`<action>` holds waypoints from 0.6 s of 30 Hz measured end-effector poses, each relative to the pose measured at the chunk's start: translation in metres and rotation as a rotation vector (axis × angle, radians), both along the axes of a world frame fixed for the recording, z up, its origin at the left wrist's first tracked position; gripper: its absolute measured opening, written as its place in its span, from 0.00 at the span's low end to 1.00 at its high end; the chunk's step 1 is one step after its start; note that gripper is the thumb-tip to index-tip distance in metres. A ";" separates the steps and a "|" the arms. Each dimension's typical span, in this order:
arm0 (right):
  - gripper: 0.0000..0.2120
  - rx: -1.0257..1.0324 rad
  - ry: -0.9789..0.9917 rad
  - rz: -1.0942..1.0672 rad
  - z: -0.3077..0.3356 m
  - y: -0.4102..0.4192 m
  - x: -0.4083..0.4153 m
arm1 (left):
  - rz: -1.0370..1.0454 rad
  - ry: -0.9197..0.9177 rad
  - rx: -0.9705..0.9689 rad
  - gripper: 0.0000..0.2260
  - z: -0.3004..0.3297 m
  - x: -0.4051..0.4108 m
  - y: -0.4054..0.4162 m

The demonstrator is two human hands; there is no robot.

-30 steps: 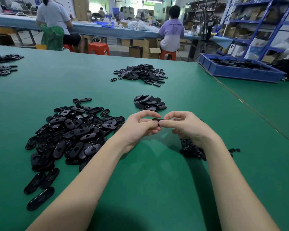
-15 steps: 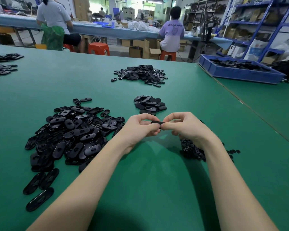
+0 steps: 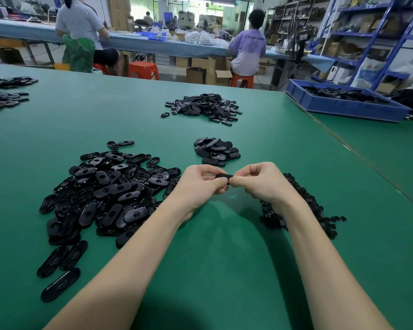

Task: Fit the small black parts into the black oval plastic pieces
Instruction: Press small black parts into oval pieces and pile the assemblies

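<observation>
One black oval piece (image 3: 222,176) is pinched between both hands above the green table (image 3: 200,270). My left hand (image 3: 198,186) grips its left end with curled fingers and thumb. My right hand (image 3: 262,182) pinches its right end. Whether a small part sits in it is hidden by the fingers. A big heap of black oval pieces (image 3: 105,194) lies to the left. The pile of small black parts (image 3: 303,210) lies under and behind my right wrist. A little stack of oval pieces (image 3: 216,151) sits just beyond my hands.
Another heap of black pieces (image 3: 203,107) lies further back in the middle, and smaller heaps (image 3: 5,96) at the far left. A blue tray (image 3: 343,103) of black parts stands at the back right. Two people sit at a far bench.
Both hands have sunk slightly toward me while still holding the oval piece together. The fingers have shifted a little on it. The heaps have not moved.
</observation>
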State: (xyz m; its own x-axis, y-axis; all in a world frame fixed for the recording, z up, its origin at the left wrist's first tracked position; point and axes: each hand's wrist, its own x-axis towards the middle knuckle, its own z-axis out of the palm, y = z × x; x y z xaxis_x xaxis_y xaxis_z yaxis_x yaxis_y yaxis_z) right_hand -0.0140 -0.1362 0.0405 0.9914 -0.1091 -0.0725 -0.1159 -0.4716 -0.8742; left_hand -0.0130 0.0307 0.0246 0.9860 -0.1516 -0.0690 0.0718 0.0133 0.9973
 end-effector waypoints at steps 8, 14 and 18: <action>0.06 0.086 -0.009 0.041 0.000 -0.001 -0.002 | -0.006 -0.112 0.171 0.07 0.002 -0.001 0.004; 0.08 0.233 0.111 0.048 0.000 -0.011 -0.005 | -0.106 -0.344 0.463 0.09 0.008 0.002 0.019; 0.12 0.255 0.125 0.086 0.001 -0.008 -0.005 | 0.019 -0.440 0.543 0.07 0.008 0.018 0.020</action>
State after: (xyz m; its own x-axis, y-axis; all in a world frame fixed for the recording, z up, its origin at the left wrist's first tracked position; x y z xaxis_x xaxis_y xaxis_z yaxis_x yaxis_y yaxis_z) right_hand -0.0190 -0.1442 0.0419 0.9778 0.0119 -0.2091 -0.1995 -0.2514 -0.9471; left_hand 0.0051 0.0510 0.0323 0.9418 -0.1913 0.2765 -0.3359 -0.4979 0.7996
